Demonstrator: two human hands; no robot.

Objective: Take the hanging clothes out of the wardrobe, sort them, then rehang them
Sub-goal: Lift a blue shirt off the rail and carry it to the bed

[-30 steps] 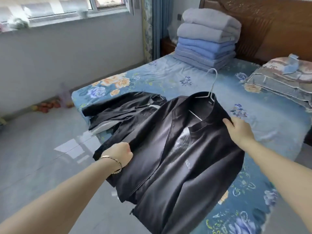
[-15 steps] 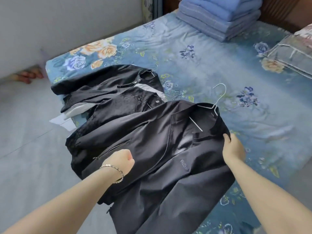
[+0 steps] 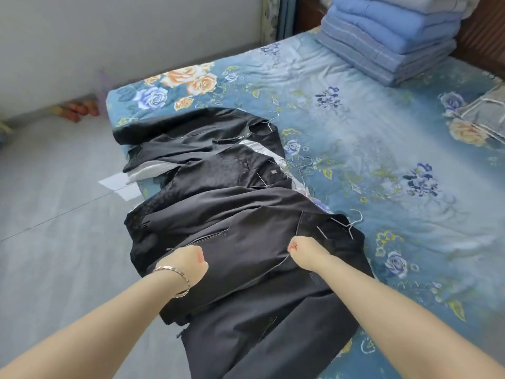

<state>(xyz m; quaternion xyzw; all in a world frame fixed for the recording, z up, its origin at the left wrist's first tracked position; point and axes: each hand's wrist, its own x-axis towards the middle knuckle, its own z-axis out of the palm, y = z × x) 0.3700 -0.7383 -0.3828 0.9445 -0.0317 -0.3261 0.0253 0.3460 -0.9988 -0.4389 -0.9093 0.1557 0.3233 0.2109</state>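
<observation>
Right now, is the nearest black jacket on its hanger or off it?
On its hanger: the wire hook sticks out at the collar of the black jacket, which lies spread on the bed.

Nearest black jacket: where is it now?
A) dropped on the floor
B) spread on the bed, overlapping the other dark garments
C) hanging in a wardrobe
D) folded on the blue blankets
B: the black jacket lies spread on the bed, its upper part overlapping the other dark garments.
</observation>
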